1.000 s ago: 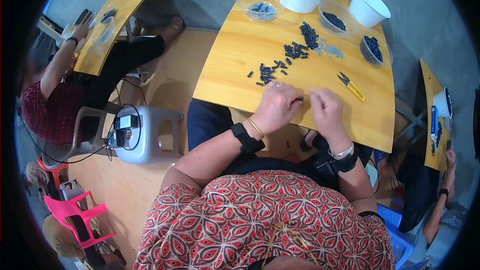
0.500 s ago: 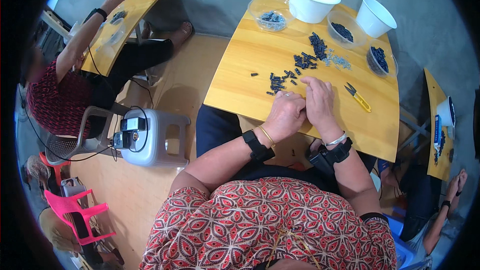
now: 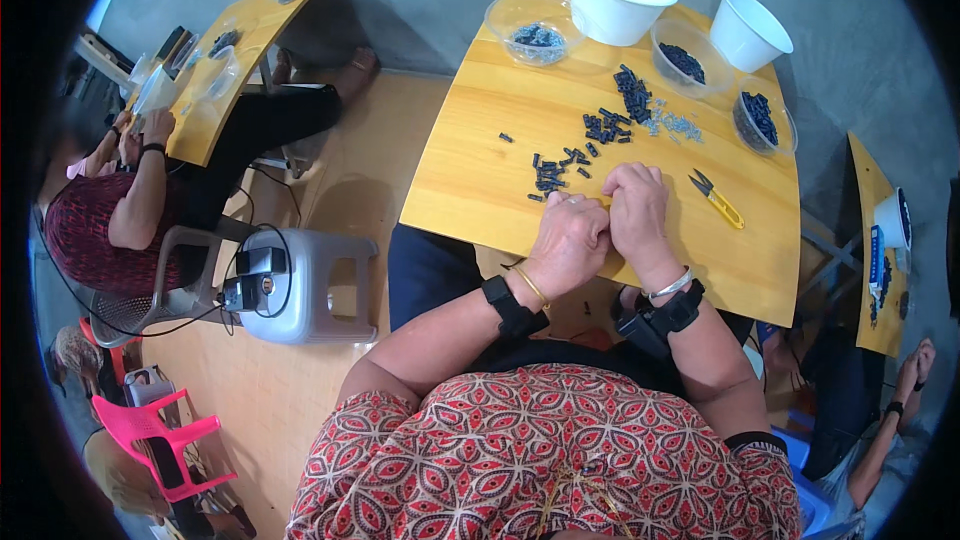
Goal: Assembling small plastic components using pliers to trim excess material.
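My left hand [image 3: 570,240] and my right hand [image 3: 640,208] meet at the near edge of the wooden table [image 3: 460,195]. Both have curled, closed fingers, and whatever they pinch is hidden behind the knuckles. Just beyond them lies a loose cluster of small black cylindrical pieces [image 3: 549,176], leading to a denser pile of black pieces [image 3: 632,95] farther back. Beside that pile are scattered small pale-grey bits [image 3: 675,125]. Yellow-handled thread snips [image 3: 722,204] rest to the right of my right hand, blades pointing away.
Along the far side stand a large white bowl [image 3: 620,0], a smaller white tub [image 3: 750,30] and clear bowls [image 3: 535,2] of small parts. On the left, a grey stool [image 3: 310,285] carries black devices. Co-workers sit at tables left and right; a pink chair [image 3: 165,445] stands lower left.
My hands stay together at the table edge with only slight finger shifts. The co-worker on the left has drawn a raised arm down toward their other hand. My view has tilted slightly.
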`<state>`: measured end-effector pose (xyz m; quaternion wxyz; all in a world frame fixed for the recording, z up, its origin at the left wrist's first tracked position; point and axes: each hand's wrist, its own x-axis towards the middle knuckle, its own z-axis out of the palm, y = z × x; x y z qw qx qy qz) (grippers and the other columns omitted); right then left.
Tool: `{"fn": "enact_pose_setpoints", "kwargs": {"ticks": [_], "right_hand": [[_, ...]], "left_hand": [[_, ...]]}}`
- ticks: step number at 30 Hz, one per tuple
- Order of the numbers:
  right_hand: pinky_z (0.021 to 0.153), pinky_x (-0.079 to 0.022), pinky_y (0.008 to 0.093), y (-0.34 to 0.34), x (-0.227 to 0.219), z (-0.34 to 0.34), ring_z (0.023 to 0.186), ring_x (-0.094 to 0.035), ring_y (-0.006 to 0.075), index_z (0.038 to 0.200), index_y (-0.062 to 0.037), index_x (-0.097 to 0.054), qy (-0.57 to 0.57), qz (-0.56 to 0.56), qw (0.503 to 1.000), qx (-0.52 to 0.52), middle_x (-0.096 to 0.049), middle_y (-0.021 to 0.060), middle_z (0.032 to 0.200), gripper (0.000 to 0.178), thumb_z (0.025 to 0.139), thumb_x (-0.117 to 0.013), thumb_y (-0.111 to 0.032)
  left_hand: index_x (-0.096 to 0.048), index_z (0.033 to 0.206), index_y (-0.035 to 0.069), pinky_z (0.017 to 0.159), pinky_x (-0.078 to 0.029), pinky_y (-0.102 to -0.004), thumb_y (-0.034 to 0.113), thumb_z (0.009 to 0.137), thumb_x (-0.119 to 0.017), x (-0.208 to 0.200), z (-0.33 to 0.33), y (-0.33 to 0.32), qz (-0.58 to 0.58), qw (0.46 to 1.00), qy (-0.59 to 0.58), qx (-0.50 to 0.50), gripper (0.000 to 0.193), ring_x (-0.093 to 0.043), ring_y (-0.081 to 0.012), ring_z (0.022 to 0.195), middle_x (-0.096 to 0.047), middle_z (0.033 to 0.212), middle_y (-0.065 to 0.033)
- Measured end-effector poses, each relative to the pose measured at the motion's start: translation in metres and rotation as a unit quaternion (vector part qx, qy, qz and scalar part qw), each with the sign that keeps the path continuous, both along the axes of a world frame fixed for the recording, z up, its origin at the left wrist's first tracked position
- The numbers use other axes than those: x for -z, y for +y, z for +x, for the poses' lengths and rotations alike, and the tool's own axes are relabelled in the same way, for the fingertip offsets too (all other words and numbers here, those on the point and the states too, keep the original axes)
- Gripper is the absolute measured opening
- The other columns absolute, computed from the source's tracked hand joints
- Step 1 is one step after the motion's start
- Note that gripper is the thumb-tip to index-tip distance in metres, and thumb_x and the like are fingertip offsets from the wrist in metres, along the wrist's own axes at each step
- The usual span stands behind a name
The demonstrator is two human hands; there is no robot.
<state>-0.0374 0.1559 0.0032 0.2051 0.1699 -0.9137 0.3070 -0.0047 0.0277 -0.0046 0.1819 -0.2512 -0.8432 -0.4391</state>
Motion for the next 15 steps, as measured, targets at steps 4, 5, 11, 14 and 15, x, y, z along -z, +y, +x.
{"fn": "enact_pose_setpoints", "kwargs": {"ticks": [4, 5, 11, 14, 15], "right_hand": [[0.067, -0.035, 0.0417, 0.002, 0.006, -0.002, 0.076, -0.045, 0.0299, 0.063, -0.0085, -0.052, -0.008, 0.015, 1.0, -0.001, -0.051, 0.0081, 0.072, 0.008, 0.069, -0.047, -0.005], [0.067, -0.035, 0.0417, 0.003, 0.004, -0.005, 0.076, -0.045, 0.0299, 0.063, -0.0085, -0.052, -0.012, 0.016, 1.0, 0.002, -0.051, 0.0081, 0.072, 0.008, 0.069, -0.047, -0.005], [0.067, -0.032, 0.0411, -0.002, -0.002, 0.0, 0.078, -0.044, 0.0286, 0.063, -0.0099, -0.052, -0.004, 0.07, 0.997, 0.018, -0.05, 0.0078, 0.073, 0.01, 0.071, -0.047, -0.008], [0.068, -0.032, 0.0411, -0.001, -0.004, 0.0, 0.079, -0.045, 0.0278, 0.063, -0.01, -0.051, -0.011, 0.075, 0.997, 0.027, -0.049, 0.0076, 0.073, 0.009, 0.072, -0.049, -0.009], [0.069, -0.034, 0.0418, -0.001, -0.003, -0.001, 0.079, -0.046, 0.0291, 0.066, -0.0091, -0.052, -0.023, 0.077, 0.996, 0.032, -0.052, 0.0083, 0.076, 0.008, 0.073, -0.049, -0.008]], "left_hand": [[-0.05, 0.057, 0.007, 0.066, -0.034, -0.037, 0.001, 0.063, -0.058, 0.002, -0.002, 0.002, -0.014, 1.0, -0.008, 0.001, 0.012, -0.051, -0.0275, 0.065, -0.052, 0.063, -0.0093], [-0.05, 0.057, 0.007, 0.066, -0.034, -0.037, 0.001, 0.063, -0.058, 0.001, -0.006, 0.003, -0.013, 1.0, -0.011, 0.004, 0.012, -0.051, -0.0275, 0.065, -0.052, 0.063, -0.0093], [-0.049, 0.057, 0.006, 0.062, -0.034, -0.0372, 0.0, 0.061, -0.058, 0.0, -0.004, 0.001, -0.016, 1.0, 0.009, -0.016, 0.012, -0.05, -0.0287, 0.063, -0.05, 0.061, -0.0097], [-0.052, 0.057, 0.007, 0.066, -0.033, -0.037, 0.001, 0.061, -0.057, 0.002, -0.001, 0.003, -0.033, 0.999, -0.017, -0.019, 0.009, -0.051, -0.0283, 0.068, -0.052, 0.064, -0.0102], [-0.052, 0.057, 0.007, 0.066, -0.033, -0.037, 0.001, 0.061, -0.057, 0.003, -0.002, 0.003, -0.033, 0.999, -0.008, -0.022, 0.009, -0.051, -0.0283, 0.068, -0.052, 0.064, -0.0102]]}}
